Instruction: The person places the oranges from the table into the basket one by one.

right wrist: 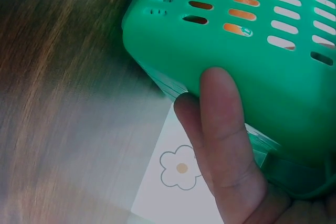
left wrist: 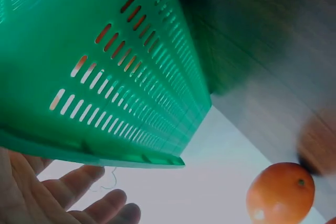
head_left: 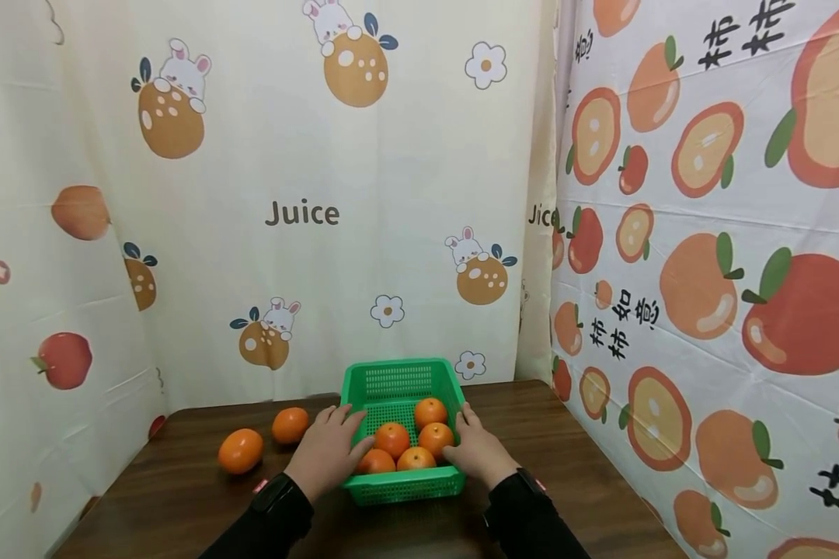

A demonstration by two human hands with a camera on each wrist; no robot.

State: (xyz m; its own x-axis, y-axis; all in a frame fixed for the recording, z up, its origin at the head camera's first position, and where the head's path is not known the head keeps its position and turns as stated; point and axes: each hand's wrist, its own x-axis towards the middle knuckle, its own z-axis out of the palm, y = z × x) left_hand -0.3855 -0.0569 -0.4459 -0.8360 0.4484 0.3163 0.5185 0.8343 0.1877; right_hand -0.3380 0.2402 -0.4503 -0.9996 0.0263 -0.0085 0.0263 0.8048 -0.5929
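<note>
A green plastic basket (head_left: 407, 491) with slotted walls stands on the table, holding several oranges (head_left: 416, 458). Over its left rim lies my left hand (head_left: 327, 454), fingers spread and loosely extended. In the left wrist view, those fingers (left wrist: 86, 182) show beyond the rim, apart from the slotted wall. At the right rim, my right hand (head_left: 484, 450) has its thumb over the inside and its fingers outside. A straight finger (right wrist: 220, 124) touches the basket's outer wall in the right wrist view. Two loose oranges, one nearer (head_left: 241, 451) and one farther (head_left: 290, 425), lie left of the left hand.
The dark wooden table (head_left: 573, 481) extends on both sides of the basket. Behind it hangs a cream curtain (head_left: 405, 210) with fruit and rabbit prints. A white fruit-print cloth (head_left: 671, 326) borders the right side, and another printed cloth (head_left: 35, 272) the left.
</note>
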